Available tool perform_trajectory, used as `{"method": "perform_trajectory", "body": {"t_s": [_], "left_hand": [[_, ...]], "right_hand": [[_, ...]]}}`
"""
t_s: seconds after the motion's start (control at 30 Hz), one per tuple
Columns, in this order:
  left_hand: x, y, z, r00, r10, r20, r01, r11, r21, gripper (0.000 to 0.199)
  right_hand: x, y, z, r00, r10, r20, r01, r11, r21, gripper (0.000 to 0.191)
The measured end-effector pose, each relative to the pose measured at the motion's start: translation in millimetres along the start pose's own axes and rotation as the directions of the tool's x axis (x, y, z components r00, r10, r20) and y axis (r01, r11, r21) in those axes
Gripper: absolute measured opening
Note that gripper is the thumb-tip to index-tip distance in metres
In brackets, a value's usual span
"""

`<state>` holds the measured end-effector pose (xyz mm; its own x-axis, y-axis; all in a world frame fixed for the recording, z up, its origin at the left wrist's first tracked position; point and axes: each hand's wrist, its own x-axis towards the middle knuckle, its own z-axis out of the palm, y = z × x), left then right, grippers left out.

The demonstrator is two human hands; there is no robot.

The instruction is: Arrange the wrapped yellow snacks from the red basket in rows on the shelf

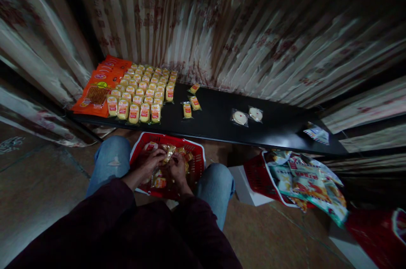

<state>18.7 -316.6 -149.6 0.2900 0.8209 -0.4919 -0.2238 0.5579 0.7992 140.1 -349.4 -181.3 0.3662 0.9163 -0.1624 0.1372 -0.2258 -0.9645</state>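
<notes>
Between my knees stands a red plastic basket [198, 157] with a white rim, holding several small wrapped snacks. Over it, my left hand [154, 160] and my right hand [178, 168] come together with fingers pinched on a small, shiny yellow wrapped snack [169, 153]. Other snack packs [160, 182] lie below in the basket. Straight ahead on the black shelf [215, 116], rows of wrapped small cakes [139, 91] stand close together at the left. Three loose wrapped cakes [187, 110] lie just right of those rows.
Orange snack bags [98, 87] lie at the shelf's left end. Two round white packs [240, 117] and a small packet [317, 133] lie further right. A second red basket [258, 178] with large snack bags stands at my right, near another red container [371, 231]. Curtains hang behind.
</notes>
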Motion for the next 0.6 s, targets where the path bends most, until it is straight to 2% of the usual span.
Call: {"method": "perform_trajectory", "body": {"t_s": [0.13,0.3,0.4,0.53,0.6], "left_hand": [[0.5,-2.0,-0.6,1.000,0.025,0.005,-0.025,0.999,0.020,0.026],[3.7,-8.6,-4.4,0.993,0.109,0.034,-0.112,0.986,0.126,0.016],[6.5,-12.9,-6.1,0.994,0.111,0.019,-0.113,0.981,0.157,0.015],[7.3,-13.9,-5.4,0.995,0.098,-0.020,-0.095,0.987,0.132,0.021],[6.4,-12.8,-5.0,0.996,0.088,-0.025,-0.084,0.988,0.127,0.025]], "right_hand": [[0.6,6.4,0.4,0.999,0.038,0.022,-0.039,0.997,0.069,0.028],[-0.4,6.5,-0.3,0.998,0.043,0.044,-0.045,0.997,0.059,0.029],[-1.0,4.2,0.0,0.996,0.041,0.074,-0.048,0.994,0.093,0.029],[-1.8,2.9,-0.2,0.987,0.116,0.108,-0.128,0.986,0.111,0.035],[-2.2,3.2,-0.3,0.994,0.083,0.075,-0.089,0.993,0.082,0.039]]}}
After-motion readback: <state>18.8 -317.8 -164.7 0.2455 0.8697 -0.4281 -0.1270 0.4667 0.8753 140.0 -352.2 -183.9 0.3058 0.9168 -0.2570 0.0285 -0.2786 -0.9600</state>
